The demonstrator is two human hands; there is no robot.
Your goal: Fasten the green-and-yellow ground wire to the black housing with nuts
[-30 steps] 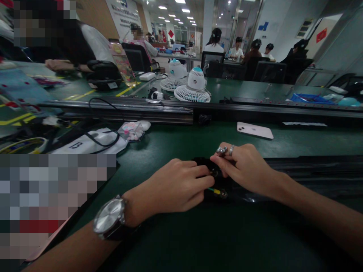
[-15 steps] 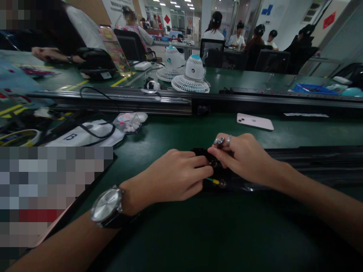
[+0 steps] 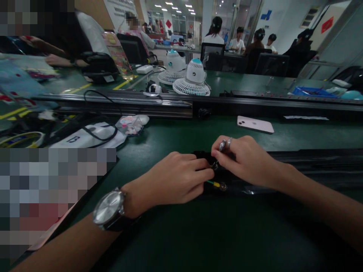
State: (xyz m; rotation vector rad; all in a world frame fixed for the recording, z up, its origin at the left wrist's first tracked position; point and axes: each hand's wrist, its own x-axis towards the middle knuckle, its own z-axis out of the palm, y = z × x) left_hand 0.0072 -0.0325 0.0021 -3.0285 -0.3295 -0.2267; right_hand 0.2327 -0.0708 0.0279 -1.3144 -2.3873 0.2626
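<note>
My left hand, wearing a watch on its wrist, is closed at the end of a long black part lying on the green table. What its fingertips grip is hidden. From beneath its fingers comes a short green and yellow wire with a round metal ring terminal at its end. My right hand, with rings on its fingers, is closed in a pinch just above the same black end, close to the left fingertips. Whatever sits between its thumb and forefinger is too small or hidden to name.
A pink phone lies beyond my right hand. Behind it a long dark rail crosses the table. At the left are a clear box, a white bag and cables. Two white fans and several people are farther back.
My right hand has turned slightly at the fingers and stays in its pinch. The left hand holds nearly the same place. The whole view has shifted down a little.
</note>
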